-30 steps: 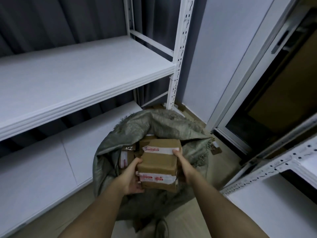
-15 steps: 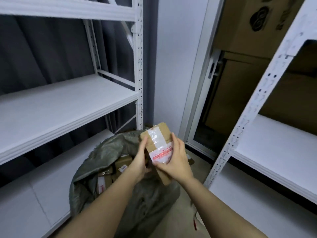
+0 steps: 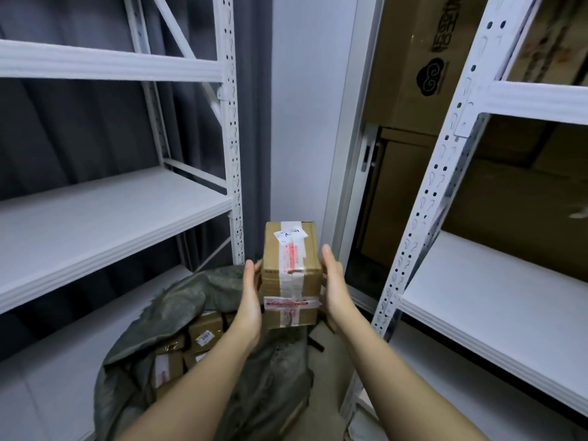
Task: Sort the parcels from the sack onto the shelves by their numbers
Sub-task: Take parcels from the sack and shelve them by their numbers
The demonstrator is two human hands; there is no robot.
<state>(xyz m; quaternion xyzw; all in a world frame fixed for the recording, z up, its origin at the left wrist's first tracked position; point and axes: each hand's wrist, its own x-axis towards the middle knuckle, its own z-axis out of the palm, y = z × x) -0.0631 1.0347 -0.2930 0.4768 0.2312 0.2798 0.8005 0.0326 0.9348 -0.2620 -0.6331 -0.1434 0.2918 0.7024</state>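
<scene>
- The parcel [image 3: 291,275] was a small, oblong box of plain brown corrugated card, held up in front of the person above the open sack, clear of every shelf.
- Glossy clear tape with red print ran lengthwise over its top face and crossed a second band around its near end; a white label [image 3: 291,238] with dark handwriting sat at the far end, too blurred to read.
- The left hand [image 3: 251,300] lay flat against the box's left side, fingers nearly straight, their tips reaching just over the upper edge.
- The right hand [image 3: 334,289] pressed the opposite side in the same way, fingers extended and close together, so the box was clamped between two palms.
- Below, the sack [image 3: 261,374] was a slumped, crumpled bag of grey-green woven fabric with a frayed rim, its mouth gaping to the left.
- Inside it lay more parcels [image 3: 194,348], small brown cartons with white labels and the same red-printed tape.
- On the left stood a shelf unit [image 3: 111,224] of white smooth boards on perforated white metal uprights, with dark pleated curtain behind it.
- On the right a second shelf unit [image 3: 496,300] of the same make showed flat white boards.
- Beyond it, large brown cardboard cartons [image 3: 410,74] were stacked behind a white door frame.
</scene>
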